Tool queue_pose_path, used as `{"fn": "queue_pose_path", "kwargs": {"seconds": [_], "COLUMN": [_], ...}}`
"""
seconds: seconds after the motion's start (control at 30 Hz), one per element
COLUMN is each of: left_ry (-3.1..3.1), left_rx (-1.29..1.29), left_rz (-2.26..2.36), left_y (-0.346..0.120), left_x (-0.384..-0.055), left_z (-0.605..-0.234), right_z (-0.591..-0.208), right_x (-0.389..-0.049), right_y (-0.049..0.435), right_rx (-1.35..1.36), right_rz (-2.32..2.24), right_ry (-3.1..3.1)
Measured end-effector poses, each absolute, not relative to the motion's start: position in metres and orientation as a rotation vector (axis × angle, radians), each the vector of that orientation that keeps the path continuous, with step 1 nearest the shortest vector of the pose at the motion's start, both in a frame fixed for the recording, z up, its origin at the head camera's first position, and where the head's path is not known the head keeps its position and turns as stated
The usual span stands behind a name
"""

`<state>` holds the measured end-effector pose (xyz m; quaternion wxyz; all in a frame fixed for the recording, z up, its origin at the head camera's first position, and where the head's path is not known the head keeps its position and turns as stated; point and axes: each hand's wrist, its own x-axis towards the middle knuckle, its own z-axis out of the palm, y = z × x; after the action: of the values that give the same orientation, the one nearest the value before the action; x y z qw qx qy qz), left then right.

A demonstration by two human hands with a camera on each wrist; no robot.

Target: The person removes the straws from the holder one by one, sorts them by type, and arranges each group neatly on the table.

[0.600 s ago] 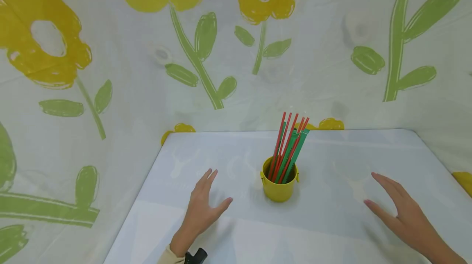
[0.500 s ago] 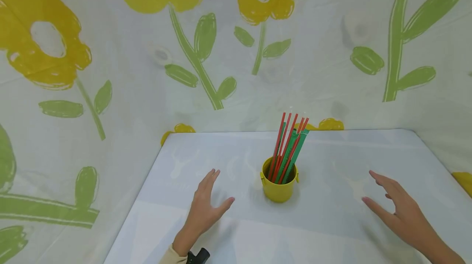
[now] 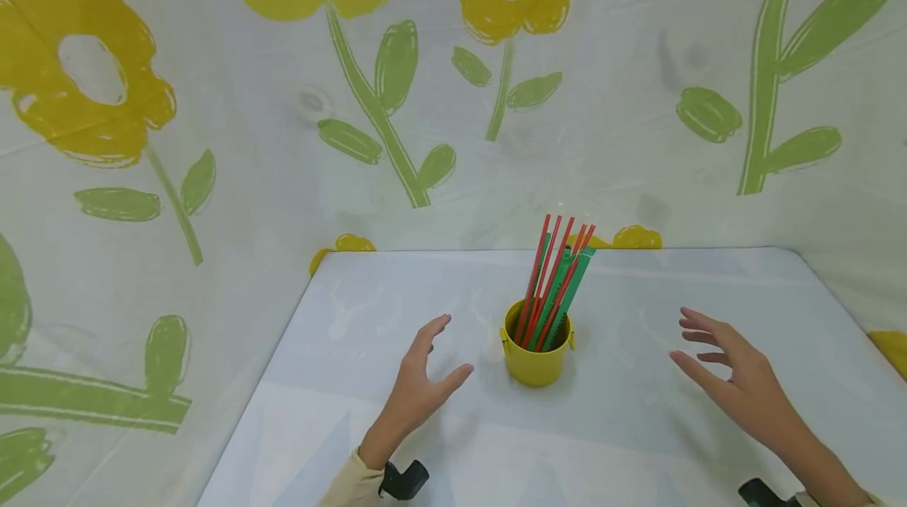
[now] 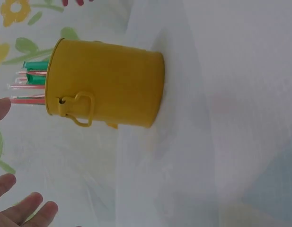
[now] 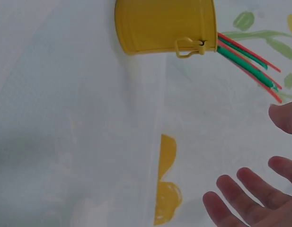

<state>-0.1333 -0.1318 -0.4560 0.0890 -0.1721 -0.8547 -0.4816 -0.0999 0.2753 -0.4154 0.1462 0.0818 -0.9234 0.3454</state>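
Observation:
A small yellow metal bucket (image 3: pixel 534 369) with a handle loop on each side stands upright on the white table. Several thin red straws (image 3: pixel 531 286) and green paper-like sleeves (image 3: pixel 575 286) lean out of it toward the right. My left hand (image 3: pixel 416 389) hovers to the bucket's left, thumb and fingers spread apart, holding nothing. On the other side, farther off, my right hand (image 3: pixel 740 385) is held in the air with parted fingers, also holding nothing. Both wrist views show the bucket (image 4: pixel 105 82) sideways, with fingertips apart from it.
The white table (image 3: pixel 340 428) has its back edge behind the bucket. Beyond it hangs a pale curtain (image 3: pixel 602 153) printed with yellow flowers and green leaves. A dark wrist device (image 3: pixel 405 480) sits at the left sleeve (image 3: pixel 352 483).
Both hands have moved inward and slightly forward, closer to the bucket from either side. The bucket and its straws have stayed in place.

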Motion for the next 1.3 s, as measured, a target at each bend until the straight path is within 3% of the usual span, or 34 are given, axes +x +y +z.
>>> {"fn": "queue_pose_path", "kwargs": {"seconds": [0.97,1.3], "left_ry": [-2.406,-2.433], "left_rx": [-0.623,-0.646], "left_rz": [-1.846,-1.939], "left_y": [-0.077,-0.062], "left_x": [-0.156,-0.151], "left_z": [-0.441,-0.425], "right_z": [-0.407,-0.450], "right_x": [-0.141,-0.179], "right_y": [0.217,0.217], "right_rx": [0.219,0.260], "right_rz": [1.337,1.513], "right_ry": [-2.543,-2.404]}}
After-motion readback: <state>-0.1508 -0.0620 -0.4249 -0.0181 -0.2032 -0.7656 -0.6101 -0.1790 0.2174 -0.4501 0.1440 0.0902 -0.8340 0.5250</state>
